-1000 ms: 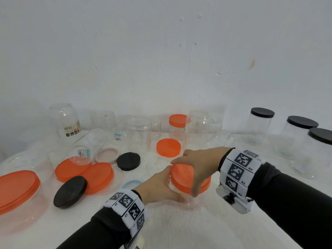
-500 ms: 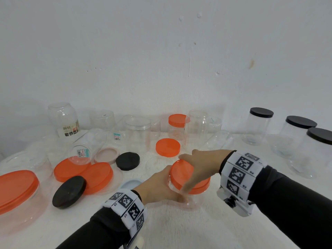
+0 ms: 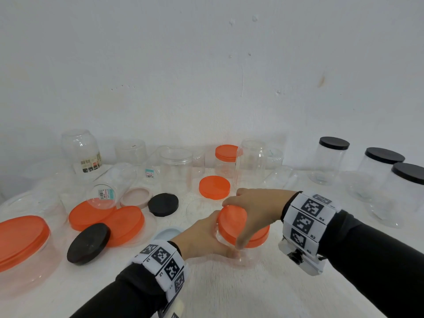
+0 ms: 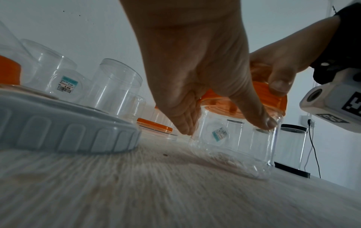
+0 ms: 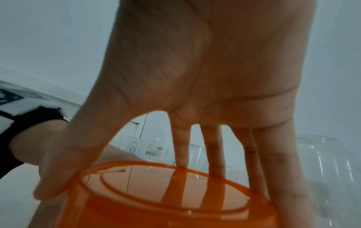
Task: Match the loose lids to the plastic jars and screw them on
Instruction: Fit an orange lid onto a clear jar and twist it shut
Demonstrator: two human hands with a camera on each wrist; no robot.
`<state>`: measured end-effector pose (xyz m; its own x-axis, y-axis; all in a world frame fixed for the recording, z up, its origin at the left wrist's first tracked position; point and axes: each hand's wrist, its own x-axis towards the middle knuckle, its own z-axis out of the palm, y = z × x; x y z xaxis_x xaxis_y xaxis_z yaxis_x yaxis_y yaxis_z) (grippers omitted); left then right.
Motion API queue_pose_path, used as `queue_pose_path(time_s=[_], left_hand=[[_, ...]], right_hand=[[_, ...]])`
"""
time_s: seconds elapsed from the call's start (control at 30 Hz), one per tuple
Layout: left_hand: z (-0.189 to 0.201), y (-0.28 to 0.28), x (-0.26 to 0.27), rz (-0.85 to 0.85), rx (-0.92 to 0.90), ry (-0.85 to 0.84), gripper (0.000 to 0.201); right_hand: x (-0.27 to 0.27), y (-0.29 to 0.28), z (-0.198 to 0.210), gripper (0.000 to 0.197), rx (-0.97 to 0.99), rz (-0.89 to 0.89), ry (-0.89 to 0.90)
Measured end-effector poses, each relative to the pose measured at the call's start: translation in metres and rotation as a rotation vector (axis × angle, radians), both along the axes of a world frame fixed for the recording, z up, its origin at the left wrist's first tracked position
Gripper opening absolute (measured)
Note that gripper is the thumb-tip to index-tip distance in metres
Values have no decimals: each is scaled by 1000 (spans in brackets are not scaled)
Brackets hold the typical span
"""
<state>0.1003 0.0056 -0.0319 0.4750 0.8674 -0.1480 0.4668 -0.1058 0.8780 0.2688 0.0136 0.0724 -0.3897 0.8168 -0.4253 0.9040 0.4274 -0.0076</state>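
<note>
A small clear plastic jar (image 4: 234, 138) stands on the white table near its front centre, with an orange lid (image 3: 234, 222) on its mouth. My left hand (image 3: 204, 235) grips the jar's body from the left, thumb and fingers wrapped round its sides. My right hand (image 3: 254, 210) comes over from the right and grips the orange lid (image 5: 166, 192) by its rim, thumb on the near side and fingers on the far side. In the left wrist view the right thumb presses the orange lid (image 4: 269, 98) at its edge. The jar's lower part is mostly hidden by both hands in the head view.
Loose lids lie left of my hands: two black lids (image 3: 88, 243) (image 3: 163, 204), several orange lids (image 3: 125, 222), a beige lid (image 3: 135, 197) and a pale blue lid (image 3: 168, 232). Open clear jars (image 3: 175, 171) line the back. Black-lidded jars (image 3: 330, 159) stand at the right.
My right hand has turned on the orange lid, its fingers sliding round the rim while the left hand keeps hold of the jar. Jar and lid stay in place.
</note>
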Motion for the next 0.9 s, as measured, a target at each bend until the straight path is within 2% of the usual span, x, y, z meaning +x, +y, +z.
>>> queue_pose_path(time_s=[0.23,0.47,0.9], left_hand=[[0,1,0,-12,-3,-1,109],[-1,0,2,-9,11,13,122],[-4,3,2,1,32,15,96]], right_hand=[[2,-2,-9,106,62,-59,17],[3,-1,-1,99,-63,9,34],[9,-3,-21,96,111,-20,70]])
